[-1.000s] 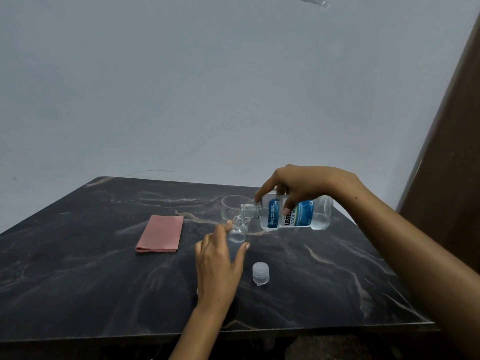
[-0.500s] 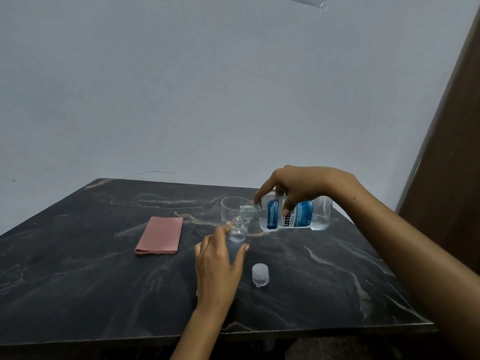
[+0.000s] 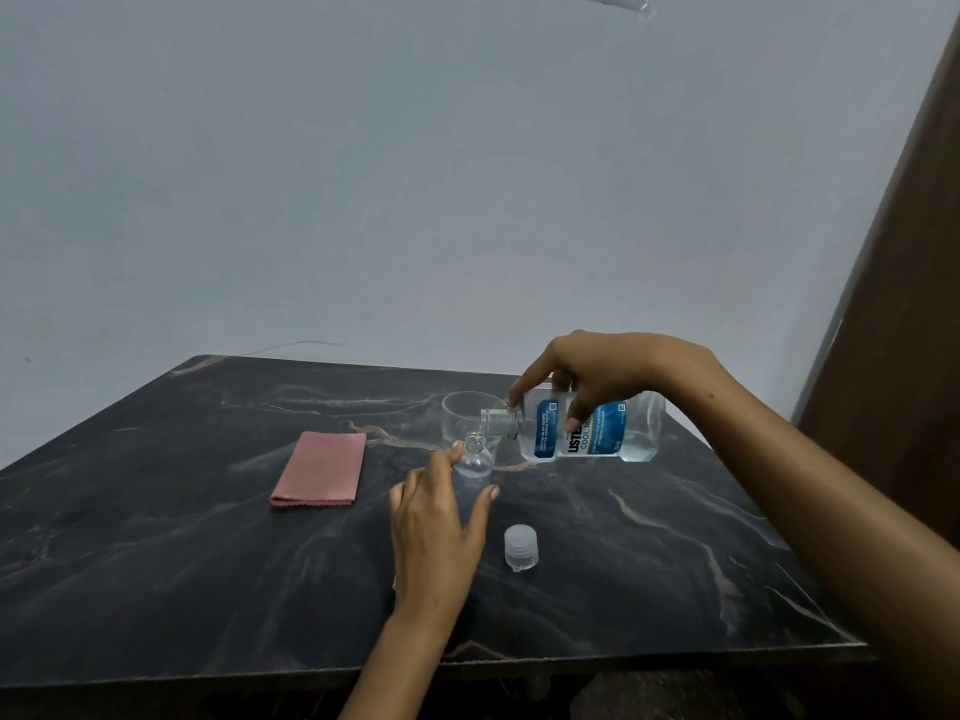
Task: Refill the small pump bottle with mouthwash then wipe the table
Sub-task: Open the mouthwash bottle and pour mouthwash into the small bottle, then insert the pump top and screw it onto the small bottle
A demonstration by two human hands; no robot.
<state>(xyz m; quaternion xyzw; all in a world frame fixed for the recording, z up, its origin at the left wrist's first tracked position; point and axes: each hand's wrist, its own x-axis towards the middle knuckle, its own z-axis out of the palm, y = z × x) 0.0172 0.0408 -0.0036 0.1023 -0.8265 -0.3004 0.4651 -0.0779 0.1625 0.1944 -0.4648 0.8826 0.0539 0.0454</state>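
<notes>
Dim, even, bluish light with no clear source; shadows on the dark table (image 3: 156, 537) are faint and soft; no strong glare; wide-angle bending curves the table edges; the clear bottle (image 3: 474, 462) is hard to resolve, perhaps slightly blurred.

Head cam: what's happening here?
A person's right hand holds a clear mouthwash bottle with a blue label tipped on its side, its open neck just above the mouth of a small clear bottle. The left hand steadies that small bottle on the dark marble table. A clear glass cup stands behind it. A translucent plastic cap and a folded pink cloth lie untouched.
</notes>
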